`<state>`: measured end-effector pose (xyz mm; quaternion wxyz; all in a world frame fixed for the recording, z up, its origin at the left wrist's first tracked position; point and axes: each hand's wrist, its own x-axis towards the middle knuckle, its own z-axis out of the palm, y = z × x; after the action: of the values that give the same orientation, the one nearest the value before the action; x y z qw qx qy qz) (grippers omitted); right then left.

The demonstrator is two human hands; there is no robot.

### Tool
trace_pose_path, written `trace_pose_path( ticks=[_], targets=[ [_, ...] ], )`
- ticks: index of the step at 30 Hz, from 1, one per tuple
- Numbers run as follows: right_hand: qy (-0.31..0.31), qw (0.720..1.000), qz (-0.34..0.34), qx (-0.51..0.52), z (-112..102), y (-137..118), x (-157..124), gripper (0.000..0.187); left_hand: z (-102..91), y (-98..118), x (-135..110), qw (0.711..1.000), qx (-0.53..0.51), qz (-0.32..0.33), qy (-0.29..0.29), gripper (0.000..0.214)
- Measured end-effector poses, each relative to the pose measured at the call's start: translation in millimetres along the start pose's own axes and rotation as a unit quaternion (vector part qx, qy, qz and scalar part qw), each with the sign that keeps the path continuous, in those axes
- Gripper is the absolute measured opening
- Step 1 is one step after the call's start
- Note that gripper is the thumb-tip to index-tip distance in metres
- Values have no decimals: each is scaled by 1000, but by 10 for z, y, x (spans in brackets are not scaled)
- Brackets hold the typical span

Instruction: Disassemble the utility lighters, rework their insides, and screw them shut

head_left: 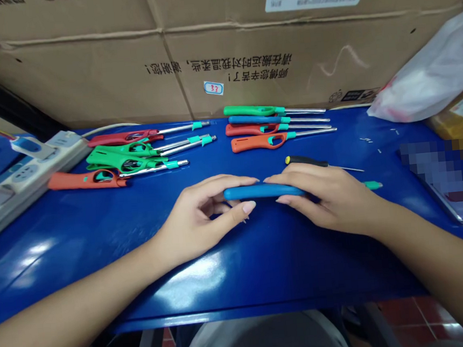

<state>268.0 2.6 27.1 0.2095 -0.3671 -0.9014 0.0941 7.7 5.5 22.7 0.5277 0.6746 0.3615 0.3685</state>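
Observation:
A blue gas lighter [263, 191] lies level between my two hands, just above the table. My left hand [206, 208] is closed around its rounded left end, with the fingers behind it and the thumb in front. My right hand [322, 192] grips the right part between thumb and fingers and hides most of that end. A green tip [373, 185] shows beyond my right hand; whether it belongs to the blue lighter I cannot tell. Just behind my right hand lies a screwdriver [305, 161] with a black handle and yellow end.
Several lighters, including a red one [123, 138] and an orange one [88, 180], lie at the back left of the blue table [176, 286]. Another group with an orange lighter [259, 142] lies back centre. A power strip [29, 172], cardboard box [118, 81] and plastic bag [421, 76] border the surface.

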Motion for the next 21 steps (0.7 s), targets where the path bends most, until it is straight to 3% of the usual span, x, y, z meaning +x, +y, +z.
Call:
trace_pose_path(
  ticks=[3, 7, 12, 21],
  targets=[
    [8, 1000, -2, 25, -4, -3, -4, 33, -26, -32, -24, 993, 71, 98, 6, 26],
    [0, 999, -30, 42, -3, -56, -7, 31, -51, -36, -38, 976, 137, 169, -10, 25],
    [-19, 999, -16, 47, -64, -70, -7, 28, -76, -36, -23, 966, 181, 184, -10, 24],
    [-81, 991, 34, -102, -152, 122, -32, 29, -232, -51, 34, 963, 209, 167, 19, 19]
  ],
)
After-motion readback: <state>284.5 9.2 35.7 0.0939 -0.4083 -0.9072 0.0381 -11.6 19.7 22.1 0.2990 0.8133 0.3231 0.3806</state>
